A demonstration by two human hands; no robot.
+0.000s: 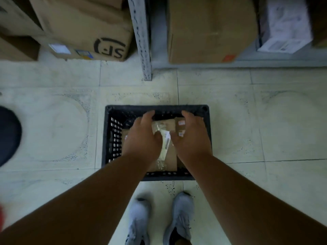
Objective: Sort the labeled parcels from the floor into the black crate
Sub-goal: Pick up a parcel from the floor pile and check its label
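Note:
A black slatted crate (113, 138) stands on the tiled floor straight in front of my feet. Inside it lie brown cardboard parcels. The nearest one (169, 156) has clear tape and a white label strip (166, 140) down its middle. A smaller brown parcel (180, 126) with small labels sits behind it at the far right. My left hand (143, 137) and my right hand (191, 137) are both down in the crate, fingers curled over the top of the taped parcel from either side. The parcels' lower parts are hidden by my hands.
Large cardboard boxes (85, 27) stand on the floor at the back left. A grey metal rack post (143, 41) rises at centre back, with a big brown box (208, 30) and a white parcel (286, 25) on its bottom shelf. A dark round object (8, 135) sits at the left edge.

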